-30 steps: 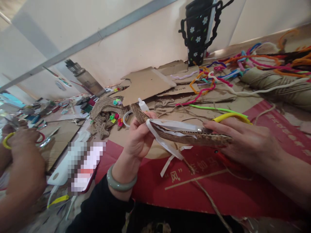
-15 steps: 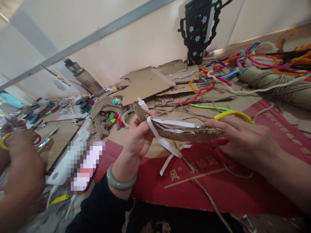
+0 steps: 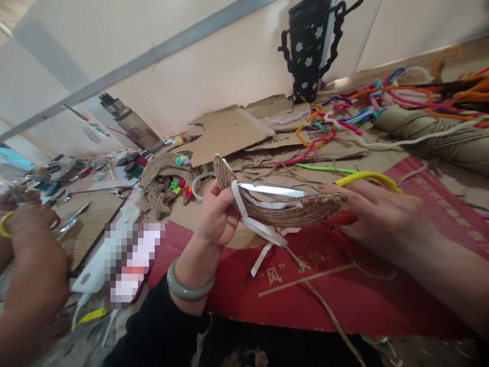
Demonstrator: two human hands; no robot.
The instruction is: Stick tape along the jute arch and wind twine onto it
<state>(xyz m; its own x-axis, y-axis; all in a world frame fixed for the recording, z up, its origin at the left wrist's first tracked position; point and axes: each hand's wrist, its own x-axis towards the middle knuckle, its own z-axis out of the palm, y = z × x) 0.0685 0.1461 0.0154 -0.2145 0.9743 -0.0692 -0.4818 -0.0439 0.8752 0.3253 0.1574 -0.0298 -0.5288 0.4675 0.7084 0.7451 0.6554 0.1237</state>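
1. Far L on my feed, well apart from the red panel [image 3: 244, 302] (my landmark): co-worker's hands [image 3: 32, 224] around yellow-&-red handles [image 3: 4, 225], blurry. Pale wall [image 3: 191, 71] w/ slanting grey strip runs along the back.
2. Btw co-worker & red panel: white slab [image 3: 89, 278] w/ cable, then phone [image 3: 135, 265] just beside panel's L edge; screen pixelated, can't read it.
3. Behind panel's L corner: twine arch [image 3: 158, 165] w/ bright flowers [image 3: 176, 184] + twine starfish [image 3: 157, 204], all on the cluttered tabletop.
4. Above panel's L part: L hand [image 3: 217, 214], green bangle [image 3: 189, 282] at wrist; thumb & fingers pinch one end of twine-wrapped crescent [image 3: 282, 215] plus white strip [image 3: 263, 230]. Crescent's held up over panel's back edge.
5. On panel, below crescent: gold print, “风” in quote marks, then chars I can't fully make out; gold line underneath.
6. Behind panel, mid: cardboard sheets [image 3: 229, 132]; small dark print on one, too tiny for me.
7. Above panel's R part: R hand [image 3: 385, 211] wrapped round yellow/red-handled scissors [image 3: 273, 190]; blade lies along crescent's inner side. Can't tell how far blades are parted.
8. Behind panel, back R: black tumbler [image 3: 305, 61], white-flower pattern; fuzzy colored stems [image 3: 324, 147]; twine spool [image 3: 428, 130].
9. Panel's R end: more gold chars, too blurred.
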